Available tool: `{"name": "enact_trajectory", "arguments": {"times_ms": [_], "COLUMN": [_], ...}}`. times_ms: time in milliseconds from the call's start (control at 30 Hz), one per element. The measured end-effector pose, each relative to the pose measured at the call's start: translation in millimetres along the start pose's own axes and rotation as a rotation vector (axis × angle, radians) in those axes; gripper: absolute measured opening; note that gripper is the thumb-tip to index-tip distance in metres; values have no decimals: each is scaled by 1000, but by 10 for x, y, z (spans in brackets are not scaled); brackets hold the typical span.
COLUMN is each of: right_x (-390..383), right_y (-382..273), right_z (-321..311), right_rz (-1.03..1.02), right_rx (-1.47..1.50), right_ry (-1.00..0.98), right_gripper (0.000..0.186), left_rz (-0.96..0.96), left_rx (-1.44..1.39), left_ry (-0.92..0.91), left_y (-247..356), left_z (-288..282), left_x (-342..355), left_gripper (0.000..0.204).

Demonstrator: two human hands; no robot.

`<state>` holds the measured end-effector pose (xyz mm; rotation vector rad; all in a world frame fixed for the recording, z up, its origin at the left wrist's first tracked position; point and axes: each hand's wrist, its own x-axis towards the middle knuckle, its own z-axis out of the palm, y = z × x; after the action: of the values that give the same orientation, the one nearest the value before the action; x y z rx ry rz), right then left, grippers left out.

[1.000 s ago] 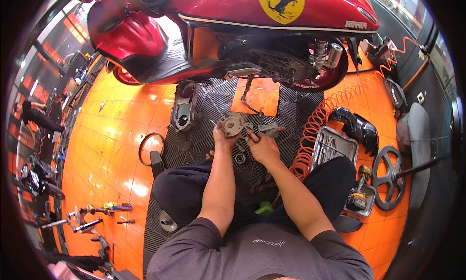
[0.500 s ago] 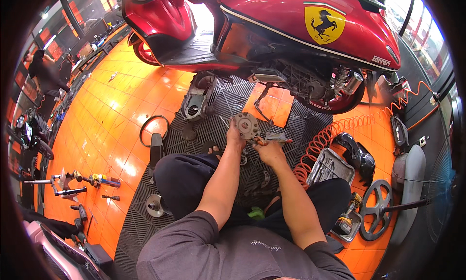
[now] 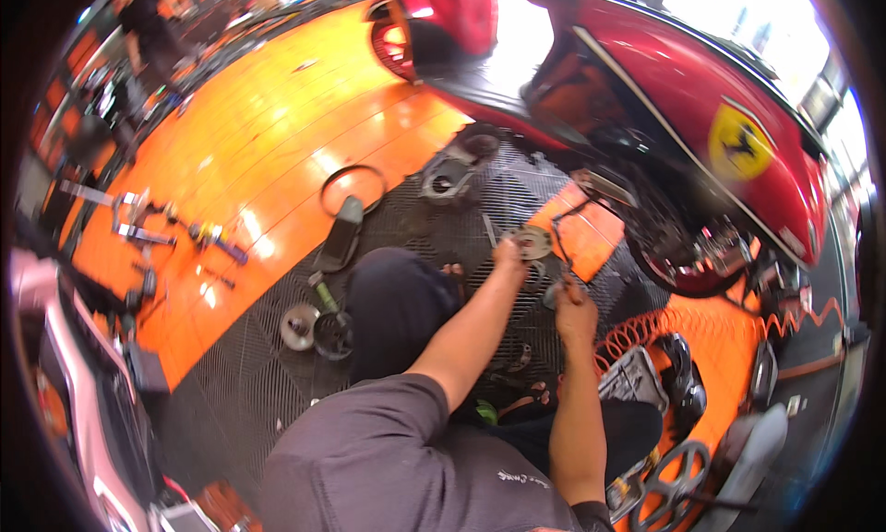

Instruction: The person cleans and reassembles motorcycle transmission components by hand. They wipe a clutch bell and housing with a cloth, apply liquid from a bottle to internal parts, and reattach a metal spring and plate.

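My left hand [image 3: 509, 255] grips a round grey metal plate [image 3: 533, 244] with holes in it, held up above the black slatted mat [image 3: 249, 384]. To the right and a little nearer, my right hand [image 3: 576, 315] is apart from the plate, its fingers curled. A small greyish piece shows beside those fingers, too smeared by motion to name. Beyond both hands lies a grey metal engine cover [image 3: 448, 177] on the mat. The red scooter [image 3: 664, 98] stands behind, its engine side exposed.
By my left knee are a round metal part [image 3: 298, 327] and a dark drum-like part [image 3: 333, 334]. A belt [image 3: 352, 191] lies on the orange floor. On the right are a coiled red air hose [image 3: 664, 327], a metal tray [image 3: 633, 380] and a black wheel [image 3: 671, 486].
My view has swung left and tilted, shifting the scooter to the right. My right hand has drawn away from the plate, which my left hand still holds.
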<state>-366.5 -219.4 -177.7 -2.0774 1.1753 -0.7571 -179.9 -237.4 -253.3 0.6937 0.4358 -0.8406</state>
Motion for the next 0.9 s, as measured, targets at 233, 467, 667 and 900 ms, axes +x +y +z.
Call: {"name": "enact_trajectory", "arguments": {"times_ms": [233,467,667,900], "right_x": [-315,-134,-105,-218], "right_y": [-531,-478,-423,-466], "right_z": [-44,-141,-212,-173], "right_rz": [461,148,6,160], "right_rx": [495,322,-168,-190], "right_ry": [-314,-164,-134,-277], "right_gripper": [15,18,26,45], "left_rz": [-117,31,-16,-136], "left_rx": [-123,-23,12,-69], "left_ry": [-65,15,-44,-205], "left_y": [81,-38,-58,57], "left_z": [-116,103,39,-141], "left_x": [-215,-433,-409,-250], "left_gripper": [19,23,29,26]}}
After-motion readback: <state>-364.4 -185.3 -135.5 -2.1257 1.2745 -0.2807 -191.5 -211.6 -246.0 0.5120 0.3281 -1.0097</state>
